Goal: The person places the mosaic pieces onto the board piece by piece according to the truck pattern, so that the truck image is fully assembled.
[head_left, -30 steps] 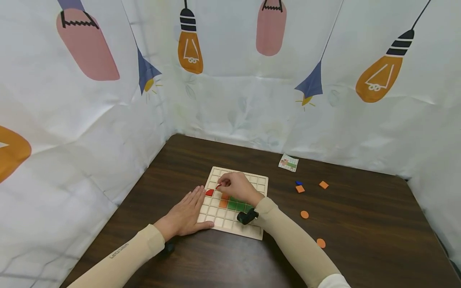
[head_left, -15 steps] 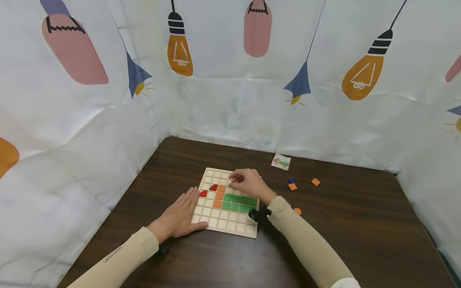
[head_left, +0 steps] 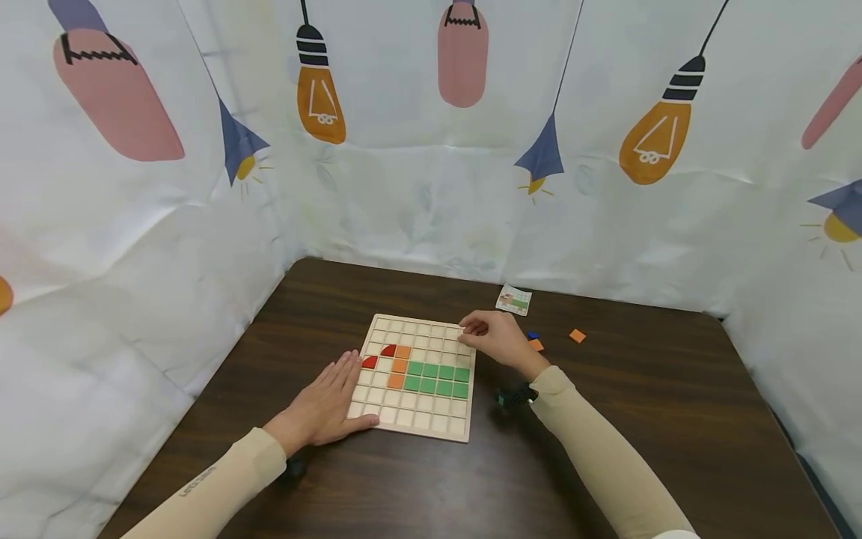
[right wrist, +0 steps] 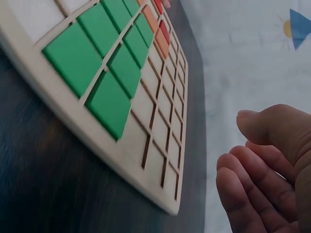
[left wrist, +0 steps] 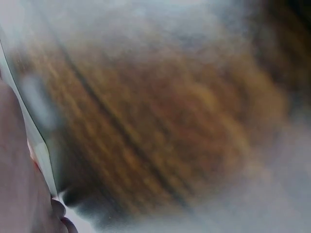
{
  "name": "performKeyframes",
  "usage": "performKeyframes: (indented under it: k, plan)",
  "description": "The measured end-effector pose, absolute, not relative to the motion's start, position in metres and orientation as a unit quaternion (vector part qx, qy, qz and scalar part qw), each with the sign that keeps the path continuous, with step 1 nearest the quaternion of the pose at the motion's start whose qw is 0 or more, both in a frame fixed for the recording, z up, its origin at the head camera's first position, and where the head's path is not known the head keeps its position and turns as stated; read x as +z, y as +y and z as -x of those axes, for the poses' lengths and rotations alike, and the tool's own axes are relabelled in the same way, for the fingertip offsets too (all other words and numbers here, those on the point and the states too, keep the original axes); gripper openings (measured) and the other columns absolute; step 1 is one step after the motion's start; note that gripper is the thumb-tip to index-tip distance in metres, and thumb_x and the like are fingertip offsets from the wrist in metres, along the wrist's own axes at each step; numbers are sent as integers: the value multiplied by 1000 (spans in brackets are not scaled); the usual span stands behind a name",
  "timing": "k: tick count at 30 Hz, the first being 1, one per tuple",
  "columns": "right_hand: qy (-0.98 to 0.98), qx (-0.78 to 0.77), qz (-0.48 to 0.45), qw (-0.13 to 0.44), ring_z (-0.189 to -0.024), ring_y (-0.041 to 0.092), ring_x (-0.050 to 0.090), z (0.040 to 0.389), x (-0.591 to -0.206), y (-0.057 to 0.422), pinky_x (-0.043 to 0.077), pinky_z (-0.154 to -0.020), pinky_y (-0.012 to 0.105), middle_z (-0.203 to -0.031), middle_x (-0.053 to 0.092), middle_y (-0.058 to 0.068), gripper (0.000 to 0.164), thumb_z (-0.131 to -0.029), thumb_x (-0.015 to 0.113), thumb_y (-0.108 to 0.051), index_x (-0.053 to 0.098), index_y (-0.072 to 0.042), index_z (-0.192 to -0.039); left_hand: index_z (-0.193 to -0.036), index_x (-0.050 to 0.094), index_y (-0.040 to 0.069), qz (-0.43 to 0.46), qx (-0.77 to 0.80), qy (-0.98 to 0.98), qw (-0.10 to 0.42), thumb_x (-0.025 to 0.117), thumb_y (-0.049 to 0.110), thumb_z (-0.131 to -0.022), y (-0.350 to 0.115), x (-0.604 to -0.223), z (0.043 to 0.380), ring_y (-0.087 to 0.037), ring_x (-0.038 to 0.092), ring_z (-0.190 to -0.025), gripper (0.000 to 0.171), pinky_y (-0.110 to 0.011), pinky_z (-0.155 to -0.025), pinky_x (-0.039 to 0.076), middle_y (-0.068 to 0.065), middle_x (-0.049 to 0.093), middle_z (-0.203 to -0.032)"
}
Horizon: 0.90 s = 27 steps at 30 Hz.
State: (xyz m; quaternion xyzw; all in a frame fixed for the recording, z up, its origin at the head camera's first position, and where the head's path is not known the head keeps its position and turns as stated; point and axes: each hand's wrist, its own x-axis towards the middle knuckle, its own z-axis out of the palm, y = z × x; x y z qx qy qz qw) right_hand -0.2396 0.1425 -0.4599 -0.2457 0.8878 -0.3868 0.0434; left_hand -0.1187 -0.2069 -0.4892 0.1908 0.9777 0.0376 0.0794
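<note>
A pale wooden grid board (head_left: 423, 428) lies on the table, with two rows of green square tiles (head_left: 438, 371) set in its cells. Left of these, orange square tiles (head_left: 399, 366) form a column. Two red quarter-round tiles (head_left: 388, 350) lie further left. My left hand (head_left: 326, 404) rests along the board's left edge with straight fingers, its thumb at the front edge. Past the board's far right corner hovers my right hand (head_left: 501, 337), its fingers loosely bent. The right wrist view shows nothing between thumb and fingers (right wrist: 238, 170). The left wrist view is mostly blurred.
A small printed card (head_left: 514, 299) lies at the back of the dark table (head_left: 606, 434). Beyond the right hand are a blue piece (head_left: 533, 335), an orange square tile (head_left: 536, 345) and another orange tile (head_left: 577, 336). A patterned white curtain (head_left: 404, 202) encloses the table.
My right hand has let go of a red quarter-round tile, now lying beside the orange column, and has moved right across the board. The left hand stays at the board's edge. The view has turned right.
</note>
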Motion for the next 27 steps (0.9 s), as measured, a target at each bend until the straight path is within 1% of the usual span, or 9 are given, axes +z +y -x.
performKeyframes:
  k: [4,11,16,20,27]
  plan:
    - [893,-385,229,45,-94,18,71,239,-459,157,60,-87,37,-103,76,3,33,-97,74,-28,74,-7,-122,-161,24,-7,-192,30,978,75,48,80,-92,-207,-489,119,-41,21,-161,114,-56,-129,28,-25,21,-172]
    - [901,-381,204,28,-95,21,73,239,-456,187,61,-86,40,-105,77,6,32,-97,73,-28,74,-7,-121,-160,26,-8,-196,33,978,64,51,78,-93,-205,-488,117,-42,24,-160,112,-57,-128,30,-26,24,-171]
    - [910,-374,176,18,-96,24,74,245,-455,207,61,-86,42,-105,77,6,33,-97,73,-29,74,-7,-121,-160,26,-8,-191,30,979,61,51,77,-93,-206,-487,116,-41,24,-160,111,-57,-128,30,-26,24,-170]
    - [917,-367,157,7,-96,25,74,251,-456,225,61,-83,41,-105,78,7,32,-97,74,-28,74,-7,-121,-161,26,-7,-188,27,980,62,50,78,-93,-206,-487,117,-41,24,-160,112,-57,-128,30,-25,24,-171]
    - [918,-368,145,12,-100,29,74,256,-459,251,62,-84,44,-110,77,11,31,-98,72,-25,73,-7,-123,-161,25,-7,-189,26,979,69,49,78,-93,-205,-486,116,-41,24,-160,112,-57,-128,29,-25,23,-171]
